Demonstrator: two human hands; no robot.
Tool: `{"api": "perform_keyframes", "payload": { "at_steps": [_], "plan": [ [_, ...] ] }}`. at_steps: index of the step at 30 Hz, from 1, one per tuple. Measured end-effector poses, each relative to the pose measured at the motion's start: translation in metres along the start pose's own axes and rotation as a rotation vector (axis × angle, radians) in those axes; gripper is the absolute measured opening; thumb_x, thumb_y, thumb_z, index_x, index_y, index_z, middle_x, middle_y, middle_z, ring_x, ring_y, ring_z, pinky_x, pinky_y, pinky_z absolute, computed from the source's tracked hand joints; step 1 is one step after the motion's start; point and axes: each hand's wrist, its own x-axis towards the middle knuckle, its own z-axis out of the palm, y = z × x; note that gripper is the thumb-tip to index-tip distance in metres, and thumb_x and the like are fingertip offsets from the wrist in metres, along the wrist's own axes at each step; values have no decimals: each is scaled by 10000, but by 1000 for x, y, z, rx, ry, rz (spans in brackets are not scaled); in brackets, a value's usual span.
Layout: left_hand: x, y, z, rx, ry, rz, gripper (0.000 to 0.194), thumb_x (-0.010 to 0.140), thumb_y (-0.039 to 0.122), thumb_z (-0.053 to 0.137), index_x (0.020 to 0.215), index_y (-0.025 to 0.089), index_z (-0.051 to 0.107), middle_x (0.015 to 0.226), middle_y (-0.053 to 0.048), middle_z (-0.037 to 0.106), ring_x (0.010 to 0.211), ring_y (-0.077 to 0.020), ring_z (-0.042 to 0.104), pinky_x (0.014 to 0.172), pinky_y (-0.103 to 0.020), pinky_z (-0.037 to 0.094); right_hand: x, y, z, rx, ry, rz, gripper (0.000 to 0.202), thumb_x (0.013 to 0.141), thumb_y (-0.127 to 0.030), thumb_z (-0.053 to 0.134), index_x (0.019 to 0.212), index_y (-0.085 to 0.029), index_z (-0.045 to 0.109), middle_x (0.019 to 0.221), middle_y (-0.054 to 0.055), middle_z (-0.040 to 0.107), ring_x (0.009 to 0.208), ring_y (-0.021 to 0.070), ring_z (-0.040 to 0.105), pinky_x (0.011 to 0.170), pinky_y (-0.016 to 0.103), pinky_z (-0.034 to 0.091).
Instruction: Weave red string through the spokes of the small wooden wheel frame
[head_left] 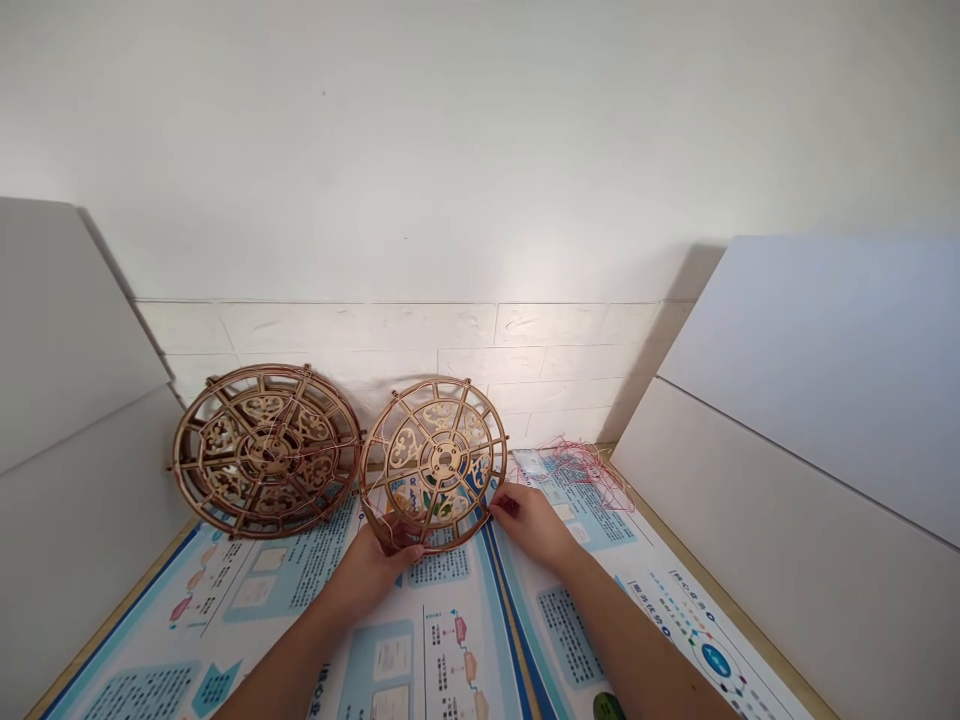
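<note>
A round wooden openwork frame [448, 461], with spokes and scroll-cut panels, stands tilted up in front of me. My left hand [379, 553] grips its lower left rim, thumb in front and fingers behind. At the lower right rim is my right hand [523, 515], its thumb and fingertips pinched together; whether they hold the rim or a thin thread there I cannot make out. Thin pale thread hangs along the frame's left side. Just left of it, a stack of similar round wooden frames [268, 453] leans against the wall, with some thread across the front.
Red and white thread [589, 470] lies in a loose tangle at the back right. Printed posters [300, 620] cover the table. White panels stand on the left [82, 400] and right [795, 440], and a white wall [450, 200] closes off the back.
</note>
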Motion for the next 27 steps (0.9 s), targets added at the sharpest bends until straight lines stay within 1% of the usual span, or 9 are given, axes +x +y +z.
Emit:
{"api": "perform_keyframes", "payload": {
  "at_steps": [3, 7, 10, 13, 17, 20, 24, 26, 27],
  "plan": [
    [0, 2, 1, -23, -10, 2, 417, 715, 413, 776, 1055, 183, 702, 995, -115, 742, 1009, -306, 683, 915, -416, 530, 0, 0, -1, 37, -16, 2, 124, 869, -270, 578, 843, -192, 671, 812, 24, 668, 755, 183, 609, 686, 290, 443],
    [-1, 5, 3, -54, 3, -10, 451, 682, 442, 797, 1033, 176, 699, 1003, -123, 740, 1007, -313, 682, 906, -424, 534, -1, 0, -1, 45, -35, 32, 85, 818, -250, 625, 845, -190, 680, 797, 22, 659, 747, 187, 599, 674, 292, 442],
    [-2, 6, 3, -46, 7, -16, 463, 680, 457, 796, 1033, 173, 698, 997, -121, 738, 1007, -311, 682, 908, -423, 531, 0, -2, -1, 27, -18, 41, 81, 817, -247, 620, 815, -192, 679, 783, 20, 652, 738, 186, 587, 670, 295, 432],
    [-2, 6, 3, -59, -13, -8, 450, 697, 437, 786, 1047, 169, 694, 1000, -120, 739, 1016, -307, 680, 919, -421, 524, 0, -4, 0, 32, -3, 42, 85, 816, -249, 618, 795, -193, 678, 789, 22, 657, 742, 186, 590, 679, 296, 429],
    [-3, 6, 3, -81, -19, -4, 420, 718, 395, 773, 1069, 180, 688, 1055, -115, 740, 1055, -300, 671, 959, -424, 508, 2, -4, 0, 77, 28, 98, 102, 805, -276, 638, 776, -195, 693, 763, 24, 668, 729, 190, 596, 676, 296, 437],
    [-3, 10, 3, -96, -21, -25, 448, 703, 383, 785, 1092, 190, 677, 1091, -115, 738, 1088, -306, 664, 971, -435, 506, 3, -2, 0, 85, 53, 137, 115, 792, -302, 663, 756, -200, 702, 769, 26, 685, 739, 195, 613, 675, 296, 448],
    [-3, 14, 3, -123, -47, -17, 464, 682, 403, 800, 1074, 186, 678, 1107, -120, 737, 1111, -318, 660, 983, -452, 503, 5, 0, 2, 95, 67, 131, 109, 780, -301, 671, 755, -200, 704, 753, 22, 690, 726, 192, 622, 674, 296, 463],
    [-3, 13, 2, -112, -43, -1, 483, 680, 418, 802, 1083, 180, 679, 1114, -124, 734, 1114, -319, 659, 981, -455, 504, 4, 1, 2, 108, 64, 117, 102, 771, -296, 678, 752, -199, 705, 747, 24, 690, 736, 193, 631, 685, 298, 475],
    [-2, 11, 2, -108, -42, 5, 492, 680, 422, 803, 1088, 179, 678, 1114, -124, 733, 1114, -319, 659, 975, -453, 506, 3, 0, 1, 118, 49, 117, 104, 772, -299, 678, 755, -200, 704, 748, 25, 689, 714, 190, 630, 665, 295, 478]
  ]
}}
